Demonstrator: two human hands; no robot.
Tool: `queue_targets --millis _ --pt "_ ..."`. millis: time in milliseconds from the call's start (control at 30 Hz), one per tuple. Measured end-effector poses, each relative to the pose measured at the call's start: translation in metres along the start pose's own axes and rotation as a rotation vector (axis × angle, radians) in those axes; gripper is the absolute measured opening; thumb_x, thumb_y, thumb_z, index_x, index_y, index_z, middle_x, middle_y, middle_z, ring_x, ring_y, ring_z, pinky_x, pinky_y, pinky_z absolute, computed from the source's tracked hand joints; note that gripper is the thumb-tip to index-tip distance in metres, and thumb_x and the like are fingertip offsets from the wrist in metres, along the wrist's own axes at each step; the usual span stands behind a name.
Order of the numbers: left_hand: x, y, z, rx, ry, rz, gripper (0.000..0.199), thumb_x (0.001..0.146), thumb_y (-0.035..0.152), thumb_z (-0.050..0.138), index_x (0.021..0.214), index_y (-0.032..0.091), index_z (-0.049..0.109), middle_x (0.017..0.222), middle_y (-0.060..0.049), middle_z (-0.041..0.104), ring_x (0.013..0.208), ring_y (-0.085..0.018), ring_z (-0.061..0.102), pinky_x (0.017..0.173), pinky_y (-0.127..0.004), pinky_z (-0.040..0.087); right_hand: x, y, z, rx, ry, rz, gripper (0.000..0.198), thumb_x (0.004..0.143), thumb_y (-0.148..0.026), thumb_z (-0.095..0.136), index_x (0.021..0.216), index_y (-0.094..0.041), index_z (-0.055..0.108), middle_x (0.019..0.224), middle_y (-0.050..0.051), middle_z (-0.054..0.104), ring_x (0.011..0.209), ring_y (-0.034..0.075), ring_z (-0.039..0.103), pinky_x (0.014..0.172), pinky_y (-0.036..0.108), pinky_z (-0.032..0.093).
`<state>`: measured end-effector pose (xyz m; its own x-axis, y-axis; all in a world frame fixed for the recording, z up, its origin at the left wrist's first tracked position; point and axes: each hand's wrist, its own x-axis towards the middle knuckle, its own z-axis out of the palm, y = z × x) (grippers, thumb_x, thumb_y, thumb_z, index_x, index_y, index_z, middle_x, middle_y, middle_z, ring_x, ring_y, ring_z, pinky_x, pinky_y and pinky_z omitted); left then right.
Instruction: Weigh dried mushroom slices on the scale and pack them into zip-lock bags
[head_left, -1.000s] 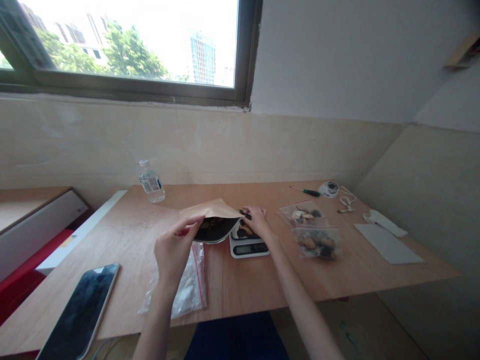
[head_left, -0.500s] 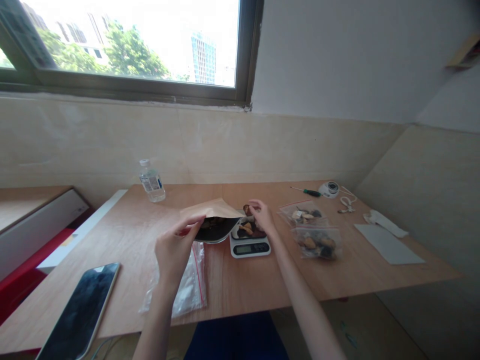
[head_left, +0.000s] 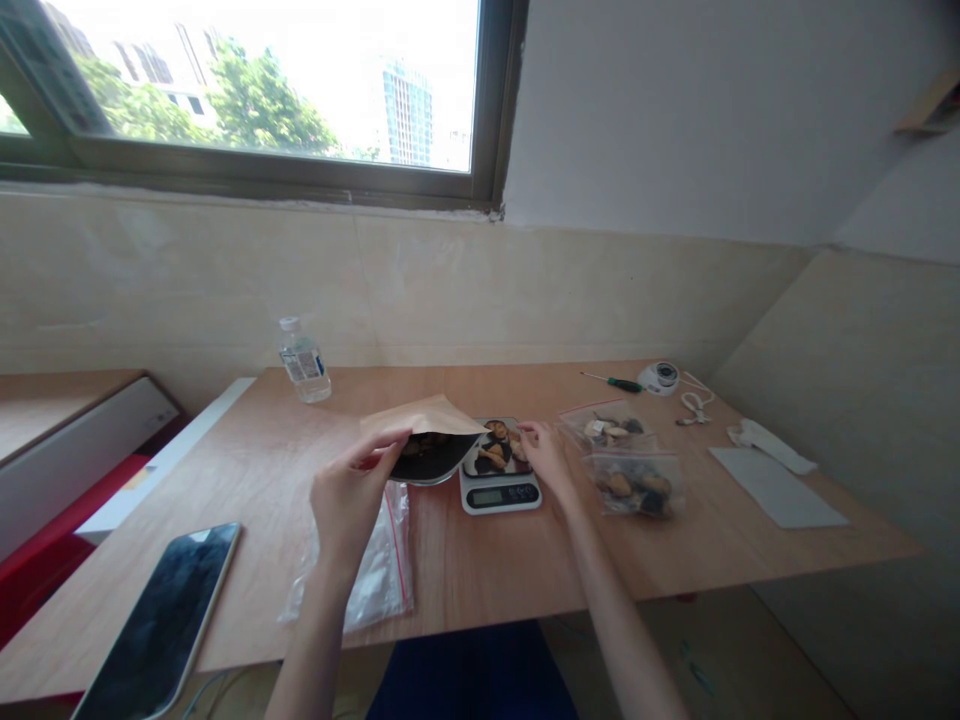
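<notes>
My left hand (head_left: 352,500) holds open the mouth of a brown paper pouch (head_left: 424,418) with dark pieces inside. Just right of the pouch stands a small white digital scale (head_left: 499,494) with a pile of brown and dark pieces (head_left: 496,449) on its platform. My right hand (head_left: 551,455) hovers at the scale's right edge, fingers apart and holding nothing. An empty clear zip bag (head_left: 375,570) with a red seal lies under my left wrist.
Two filled clear zip bags (head_left: 634,482) lie right of the scale. A water bottle (head_left: 303,361) stands at the back, a phone (head_left: 161,625) at the front left. A screwdriver (head_left: 611,382), a small round device (head_left: 658,377), a cable and grey paper (head_left: 776,485) sit at right.
My right hand lifted a piece off the scale area, set it on the pile, then drew back to the scale's right side. The left hand and pouch stayed still.
</notes>
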<state>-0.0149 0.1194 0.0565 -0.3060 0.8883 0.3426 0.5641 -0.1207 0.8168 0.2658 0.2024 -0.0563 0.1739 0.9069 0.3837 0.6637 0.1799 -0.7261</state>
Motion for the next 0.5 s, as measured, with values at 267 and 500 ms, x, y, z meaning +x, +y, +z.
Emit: queue_targets --millis 267,500 --pt "0.0006 0.0014 0.0007 0.021 -0.012 -0.002 0.018 0.077 0.042 0.063 0.089 0.035 0.074 0.077 0.007 0.075 0.075 -0.016 0.069 0.064 -0.022 0.044 0.0009 -0.001 0.0071 0.071 -0.062 0.012 0.022 0.078 -0.023 0.05 0.092 -0.014 0.066 0.085 0.009 0.069 0.073 0.019 0.063 0.069 0.031 0.05" --pt "0.0001 0.0014 0.0017 0.026 -0.004 0.014 0.018 0.077 0.043 0.063 0.089 0.036 0.074 0.077 0.007 0.074 0.075 -0.016 0.069 0.063 -0.022 0.044 0.003 -0.0063 0.0097 0.12 -0.064 0.005 0.023 0.079 -0.023 0.048 0.092 -0.014 0.066 0.086 0.009 0.07 0.072 0.018 0.064 0.067 0.03 0.05"
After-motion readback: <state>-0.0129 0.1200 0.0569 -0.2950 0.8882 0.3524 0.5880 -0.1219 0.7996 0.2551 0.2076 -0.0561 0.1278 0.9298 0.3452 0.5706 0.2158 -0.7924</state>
